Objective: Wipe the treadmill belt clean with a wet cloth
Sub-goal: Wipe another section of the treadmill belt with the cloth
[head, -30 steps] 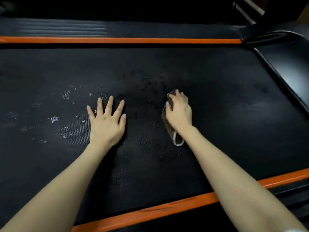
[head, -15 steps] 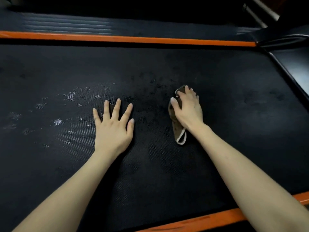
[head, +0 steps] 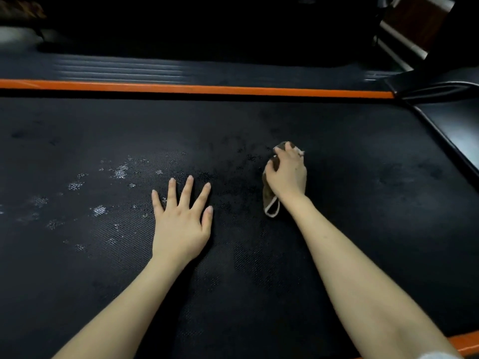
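The black textured treadmill belt (head: 363,203) fills most of the view. My left hand (head: 181,224) lies flat on it with fingers spread. To its right, my right hand (head: 287,174) grips a small brown cloth (head: 268,195) with a pale edge and presses it onto the belt. Most of the cloth is hidden under the hand. Whitish speckled patches (head: 98,210) mark the belt left of my left hand, and a darker damp area surrounds the cloth.
An orange stripe (head: 207,89) runs along the belt's far edge with a ribbed black side rail (head: 129,69) behind it. Another orange stripe (head: 464,342) shows at the near right corner. A glossy black motor cover (head: 456,120) rises at the right.
My right hand with the cloth has slid a little away from me across the belt. The view has shifted, so less of the near orange stripe shows. My left hand stays flat.
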